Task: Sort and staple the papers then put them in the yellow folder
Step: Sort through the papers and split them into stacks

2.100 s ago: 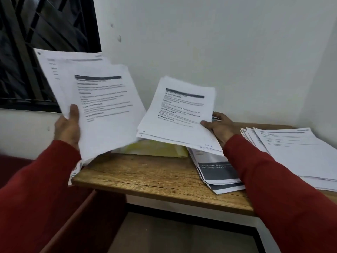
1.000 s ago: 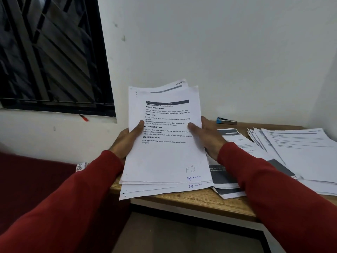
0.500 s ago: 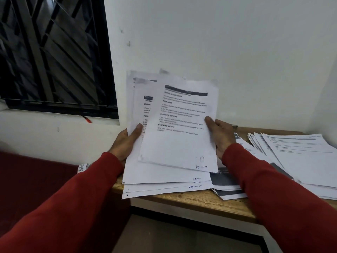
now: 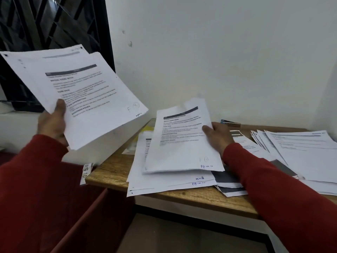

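My left hand (image 4: 52, 123) grips a bundle of printed sheets (image 4: 82, 95) and holds it up in the air, left of the table. My right hand (image 4: 217, 134) holds the right edge of a single printed page (image 4: 180, 145), which lies tilted on a small stack of papers (image 4: 164, 183) at the table's front. A corner of the yellow folder (image 4: 148, 129) peeks out behind that stack, mostly hidden. The stapler (image 4: 230, 123) lies at the back of the table by the wall, just past my right hand.
A wooden table (image 4: 113, 170) stands against a white wall. More fanned paper piles (image 4: 300, 152) cover its right side, and dark-banded sheets (image 4: 229, 189) lie under my right arm. A barred window (image 4: 54, 24) is at the upper left. A white label (image 4: 86, 172) hangs at the table's left corner.
The one bundle held by both hands has split. My left hand lifted most sheets up and to the left, while my right hand brought one page down onto the stack on the table.
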{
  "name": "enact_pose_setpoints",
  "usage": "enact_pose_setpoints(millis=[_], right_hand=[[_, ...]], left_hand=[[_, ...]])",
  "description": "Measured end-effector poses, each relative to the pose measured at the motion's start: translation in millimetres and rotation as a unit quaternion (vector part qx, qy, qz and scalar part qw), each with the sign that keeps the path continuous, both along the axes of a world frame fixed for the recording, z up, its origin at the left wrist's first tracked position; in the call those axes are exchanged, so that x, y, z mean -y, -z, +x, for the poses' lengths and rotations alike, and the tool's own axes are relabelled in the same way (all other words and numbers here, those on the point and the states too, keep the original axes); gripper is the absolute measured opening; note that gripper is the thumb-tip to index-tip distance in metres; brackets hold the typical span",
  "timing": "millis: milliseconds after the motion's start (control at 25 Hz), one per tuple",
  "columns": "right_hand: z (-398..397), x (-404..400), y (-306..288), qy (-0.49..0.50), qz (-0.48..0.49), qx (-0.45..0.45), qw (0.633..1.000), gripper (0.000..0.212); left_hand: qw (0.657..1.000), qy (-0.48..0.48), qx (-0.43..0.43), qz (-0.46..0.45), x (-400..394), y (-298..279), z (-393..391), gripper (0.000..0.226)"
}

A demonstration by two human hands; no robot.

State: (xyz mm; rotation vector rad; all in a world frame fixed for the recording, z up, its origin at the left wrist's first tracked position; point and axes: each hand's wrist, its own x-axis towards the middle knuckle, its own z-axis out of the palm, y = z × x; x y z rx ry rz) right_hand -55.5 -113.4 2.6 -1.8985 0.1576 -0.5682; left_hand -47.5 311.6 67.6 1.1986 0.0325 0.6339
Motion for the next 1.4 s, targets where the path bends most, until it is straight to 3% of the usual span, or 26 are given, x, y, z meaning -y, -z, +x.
enact_pose_setpoints(millis=[160,320,480,560,640,760,800,920,1000,1080,1160,1240,1400], right_hand=[[-1.6,-7.5,2.2,-0.036,-0.028,0.005,0.999,0.021],[-2.9,6.5,-8.5,0.049,0.072,0.072,0.994,0.021],[-2.8,25.9,-15.7,0.1,0.149,0.116,0.977,0.017],[-3.1,37.6,-21.2,0.132,0.194,0.132,0.963,0.018],[-10.3,51.8,-32.3,0.199,0.232,0.156,0.939,0.034],[-23.1,76.7,-44.4,0.222,0.326,0.195,0.898,0.025],[-24.2,82.7,-44.8,0.208,0.33,0.189,0.901,0.019],[-23.0,73.0,-47.1,0.128,0.287,0.114,0.943,0.029],[-17.9,53.2,-43.9,0.017,0.338,0.115,0.934,0.015],[-12.8,33.2,-34.1,-0.072,0.343,0.085,0.933,0.022],[-12.3,15.7,-28.3,-0.098,0.278,0.051,0.954,0.024],[-17.8,4.5,-24.0,-0.104,0.161,0.04,0.981,0.014],[-22.9,-0.3,-23.0,-0.125,0.21,0.053,0.968,0.007]], left_hand=[[0.996,0.078,-0.014,0.04,30.2,3.7,1.8,0.014],[0.988,0.15,-0.01,0.026,69.6,18.6,3.4,0.033],[0.979,0.204,-0.022,0.013,105.7,43.2,6.9,0.028],[0.972,0.234,-0.027,0.024,120.7,55.1,7.5,0.031],[0.968,0.248,-0.025,0.025,127.8,60.2,6.7,0.033],[0.968,0.25,-0.02,0.02,129.1,60.8,8.2,0.029],[0.968,0.249,-0.021,0.024,128.5,62.0,9.2,0.029],[0.967,0.249,-0.034,0.052,130.0,65.1,12.4,0.032],[0.962,0.263,-0.049,0.061,138.6,63.3,13.3,0.035],[0.955,0.283,-0.056,0.064,152.0,60.4,13.1,0.032],[0.947,0.309,-0.054,0.063,165.8,59.7,10.6,0.029],[0.94,0.33,-0.049,0.066,174.5,59.8,5.6,0.029],[0.94,0.324,-0.048,0.091,172.4,62.0,5.7,0.015]])
